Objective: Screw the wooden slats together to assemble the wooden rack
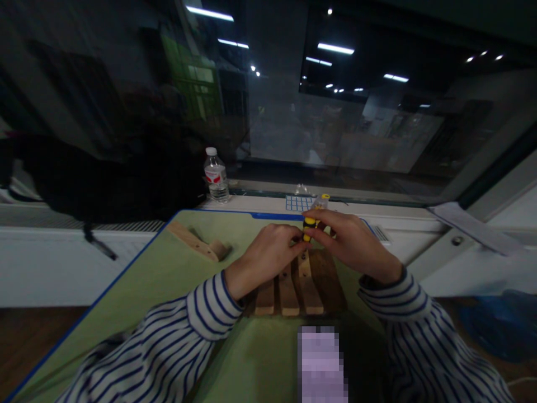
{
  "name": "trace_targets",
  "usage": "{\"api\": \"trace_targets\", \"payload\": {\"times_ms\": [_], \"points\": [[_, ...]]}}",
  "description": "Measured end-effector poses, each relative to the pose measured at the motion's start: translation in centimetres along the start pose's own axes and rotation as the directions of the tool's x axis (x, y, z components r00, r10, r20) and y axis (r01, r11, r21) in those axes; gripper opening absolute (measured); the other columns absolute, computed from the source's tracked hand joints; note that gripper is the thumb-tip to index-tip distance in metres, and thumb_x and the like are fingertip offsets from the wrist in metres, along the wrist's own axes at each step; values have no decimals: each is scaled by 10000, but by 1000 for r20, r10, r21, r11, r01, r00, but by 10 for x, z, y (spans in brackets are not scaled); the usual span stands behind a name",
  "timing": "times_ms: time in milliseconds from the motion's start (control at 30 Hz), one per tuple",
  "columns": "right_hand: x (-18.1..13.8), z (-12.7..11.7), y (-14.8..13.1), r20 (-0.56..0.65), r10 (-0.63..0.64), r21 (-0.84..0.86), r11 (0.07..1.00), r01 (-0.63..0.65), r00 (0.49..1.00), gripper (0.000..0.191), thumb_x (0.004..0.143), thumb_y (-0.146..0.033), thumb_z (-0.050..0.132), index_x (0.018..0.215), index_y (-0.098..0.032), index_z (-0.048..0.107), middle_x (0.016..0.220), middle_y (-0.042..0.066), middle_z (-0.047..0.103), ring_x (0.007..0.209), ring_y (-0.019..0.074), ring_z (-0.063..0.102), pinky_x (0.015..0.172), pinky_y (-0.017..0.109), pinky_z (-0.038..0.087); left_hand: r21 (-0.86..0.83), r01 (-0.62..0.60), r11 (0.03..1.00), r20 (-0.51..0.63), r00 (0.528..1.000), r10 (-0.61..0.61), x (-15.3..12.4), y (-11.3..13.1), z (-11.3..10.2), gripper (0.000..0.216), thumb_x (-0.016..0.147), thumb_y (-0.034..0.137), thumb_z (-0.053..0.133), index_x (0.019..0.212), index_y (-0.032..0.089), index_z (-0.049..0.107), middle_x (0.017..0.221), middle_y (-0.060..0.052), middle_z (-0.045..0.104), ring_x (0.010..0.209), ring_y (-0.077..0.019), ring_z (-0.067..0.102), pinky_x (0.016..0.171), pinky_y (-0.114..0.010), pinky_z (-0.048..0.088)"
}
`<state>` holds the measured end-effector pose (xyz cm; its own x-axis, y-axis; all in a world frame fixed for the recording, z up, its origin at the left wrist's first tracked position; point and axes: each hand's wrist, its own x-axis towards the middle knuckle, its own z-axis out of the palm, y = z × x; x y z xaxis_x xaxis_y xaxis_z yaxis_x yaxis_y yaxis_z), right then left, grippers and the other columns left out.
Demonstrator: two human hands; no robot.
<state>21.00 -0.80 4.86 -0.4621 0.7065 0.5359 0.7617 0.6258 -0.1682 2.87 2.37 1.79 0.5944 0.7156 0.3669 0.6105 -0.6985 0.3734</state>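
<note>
A small yellow and black screwdriver handle stands upright over a wooden slatted piece on the green mat. My right hand pinches the handle from the right with closed fingers. My left hand is curled, and its fingertips touch the lower part of the same tool. The tool's tip is hidden between my fingers. Both my sleeves are striped blue and white.
A second wooden part lies at the mat's far left. A water bottle stands on the white sill by the dark window. A blue grid card and a small clear bag lie behind the mat. A blurred patch sits near the front edge.
</note>
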Motion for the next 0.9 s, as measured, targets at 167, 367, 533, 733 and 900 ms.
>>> {"api": "trace_targets", "payload": {"times_ms": [167,367,533,733,900], "points": [[-1,1,0,-3,3,5,1000,-3,1000,368,900,-298,534,1239,-160,568,1197,80,665,959,196,667,859,349,529,-9,-3,1000,3,1000,3,-1,1,-1,238,897,319,546,867,146,707,796,-54,720,687,-174,642,603,-269,372],[-1,2,1,4,-17,9,1000,17,1000,443,896,-258,524,1325,-153,495,1230,89,645,951,187,667,866,350,527,-26,-9,1000,-1,1000,9,-2,2,0,225,901,284,530,852,143,697,804,-57,719,691,-172,644,595,-265,368],[-2,4,4,-3,-31,-4,1000,31,1000,339,911,-245,508,1230,-156,582,1233,88,646,1107,196,616,945,343,484,-14,-11,1000,-6,1000,11,-1,3,0,251,909,302,508,858,146,698,811,-64,720,704,-181,648,603,-275,374],[0,2,3,-3,-9,-2,1000,9,1000,311,913,-270,518,1191,-158,600,1188,83,672,1058,204,640,909,352,501,-14,20,1000,35,999,-19,0,5,-4,242,885,330,553,897,150,714,837,-72,726,747,-197,658,628,-281,399],[1,0,1,4,10,11,1000,-10,1000,285,904,-273,537,1159,-169,609,1142,72,691,1001,202,657,880,344,509,-3,18,1000,41,999,-18,0,5,-3,263,882,365,565,926,156,717,843,-75,729,759,-203,658,634,-285,404]]}}
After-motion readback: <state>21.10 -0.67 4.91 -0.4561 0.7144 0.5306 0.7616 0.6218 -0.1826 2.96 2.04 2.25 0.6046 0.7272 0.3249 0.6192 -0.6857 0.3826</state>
